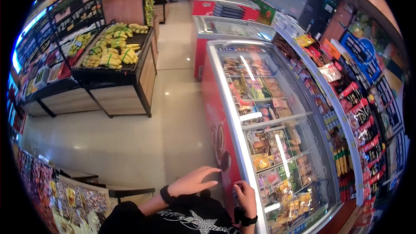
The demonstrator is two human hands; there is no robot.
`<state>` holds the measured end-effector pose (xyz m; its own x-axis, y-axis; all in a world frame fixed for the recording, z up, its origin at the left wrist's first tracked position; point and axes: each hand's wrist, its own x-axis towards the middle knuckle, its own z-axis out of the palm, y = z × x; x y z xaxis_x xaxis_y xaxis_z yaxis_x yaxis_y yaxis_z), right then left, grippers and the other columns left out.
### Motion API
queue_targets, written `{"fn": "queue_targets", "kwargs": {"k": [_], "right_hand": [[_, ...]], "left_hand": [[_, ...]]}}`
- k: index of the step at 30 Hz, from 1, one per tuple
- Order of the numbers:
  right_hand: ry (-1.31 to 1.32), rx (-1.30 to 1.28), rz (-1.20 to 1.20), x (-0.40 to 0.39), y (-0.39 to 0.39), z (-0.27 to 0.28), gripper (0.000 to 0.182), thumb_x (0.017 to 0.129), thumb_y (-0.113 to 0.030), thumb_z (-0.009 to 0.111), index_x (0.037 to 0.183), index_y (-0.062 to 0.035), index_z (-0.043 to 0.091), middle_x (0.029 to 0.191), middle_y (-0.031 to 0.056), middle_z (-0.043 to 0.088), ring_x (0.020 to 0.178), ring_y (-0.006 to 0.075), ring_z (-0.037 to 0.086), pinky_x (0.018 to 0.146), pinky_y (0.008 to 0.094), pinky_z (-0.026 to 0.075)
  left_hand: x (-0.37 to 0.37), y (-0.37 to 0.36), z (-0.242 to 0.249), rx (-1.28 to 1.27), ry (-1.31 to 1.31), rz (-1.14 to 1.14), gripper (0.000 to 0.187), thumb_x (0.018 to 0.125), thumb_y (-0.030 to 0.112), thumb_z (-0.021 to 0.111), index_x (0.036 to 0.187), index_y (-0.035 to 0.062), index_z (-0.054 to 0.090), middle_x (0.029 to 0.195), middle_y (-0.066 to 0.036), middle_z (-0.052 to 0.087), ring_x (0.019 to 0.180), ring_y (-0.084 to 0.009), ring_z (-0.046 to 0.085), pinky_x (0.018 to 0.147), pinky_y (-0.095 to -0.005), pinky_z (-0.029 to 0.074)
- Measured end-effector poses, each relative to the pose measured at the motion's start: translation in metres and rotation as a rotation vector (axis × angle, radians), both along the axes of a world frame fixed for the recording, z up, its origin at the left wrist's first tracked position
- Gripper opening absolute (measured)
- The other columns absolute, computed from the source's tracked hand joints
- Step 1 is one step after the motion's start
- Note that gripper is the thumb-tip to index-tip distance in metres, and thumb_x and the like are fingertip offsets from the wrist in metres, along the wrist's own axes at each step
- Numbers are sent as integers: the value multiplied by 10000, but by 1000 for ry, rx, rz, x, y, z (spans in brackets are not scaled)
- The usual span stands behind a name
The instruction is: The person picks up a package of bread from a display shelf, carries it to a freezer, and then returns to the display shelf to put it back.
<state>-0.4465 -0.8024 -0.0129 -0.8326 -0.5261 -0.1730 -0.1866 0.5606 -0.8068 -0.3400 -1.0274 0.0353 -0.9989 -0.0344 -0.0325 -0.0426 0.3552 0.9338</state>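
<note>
My left hand (pixel 193 182) is held out in front of my dark shirt (pixel 190 216), its fingers apart and nothing in it. A black band circles that wrist. Close to the red side of a glass-topped freezer (pixel 245 156), my right hand (pixel 245 196) has its fingers curled; whether anything small is inside them cannot be made out. Another black band is on the right wrist. Under the freezer's glass lie packaged foods (pixel 264 162) in wire compartments.
Bananas (pixel 115 52) lie on a wooden stand (pixel 123 99) at the left. More freezers (pixel 225 25) stand ahead beside the tiled aisle (pixel 175 104). Shelves of packets (pixel 346 89) line the right. Bagged goods (pixel 78 199) are at the lower left.
</note>
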Motion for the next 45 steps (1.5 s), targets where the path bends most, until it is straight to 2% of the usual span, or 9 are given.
{"fn": "queue_targets", "kwargs": {"k": [10,12,18,23,25,29,35,37,45], "right_hand": [[-60,10,-328,79,14,5,187,853,-191,600,943,-27,615,776,163,645,724,296,645,659,357,492],[47,1,-401,96,28,0,184,854,-156,616,966,-11,613,710,121,623,651,191,613,629,300,476],[40,-10,-712,149,68,1,180,856,-154,613,970,-15,608,767,128,643,693,208,633,660,307,489],[95,-42,-942,194,105,5,192,860,-161,610,990,-19,603,792,126,651,701,217,635,659,309,491],[14,-6,-1013,215,122,17,190,854,-186,602,965,-31,607,837,152,663,783,309,644,700,360,499],[38,20,-1178,274,167,24,197,872,-209,581,975,-43,605,841,153,664,781,311,640,693,370,499],[37,52,-1535,384,240,17,233,865,-235,596,1014,-57,612,810,146,662,738,291,648,679,360,500],[45,105,-1668,424,248,21,208,860,-189,617,992,-29,611,749,112,642,689,200,625,645,305,484],[-41,68,-2029,536,250,3,219,870,-206,602,990,-24,612,724,105,634,691,188,635,644,292,478]], "left_hand": [[-6,8,-21,29,-81,-390,492,900,327,575,1296,58,463,1235,-176,509,1151,-290,513,961,-372,412],[-11,19,-22,57,-84,-485,492,899,322,577,1297,55,465,1244,-179,504,1145,-289,514,962,-371,412],[-29,62,-4,39,-147,-753,508,904,272,578,1341,61,427,1255,-145,490,1186,-258,482,966,-369,419],[-30,124,-5,67,-89,-970,502,892,270,592,1307,24,453,1249,-174,505,1137,-280,512,964,-360,405],[-26,155,-6,76,-76,-1069,500,892,266,591,1307,25,453,1249,-175,506,1141,-278,511,965,-358,405],[-3,227,-8,80,-71,-1221,506,887,254,593,1310,20,445,1251,-175,510,1159,-273,507,973,-351,401],[56,338,-29,110,-84,-1492,498,883,180,602,1316,5,430,1297,-145,501,1182,-240,494,986,-352,398],[81,370,-29,78,-68,-1569,510,878,255,604,1283,-15,451,1236,-194,522,1134,-286,522,973,-357,402],[161,473,-10,6,-74,-1941,498,891,216,592,1299,-22,435,1272,-167,509,1148,-260,519,966,-347,412]]}}
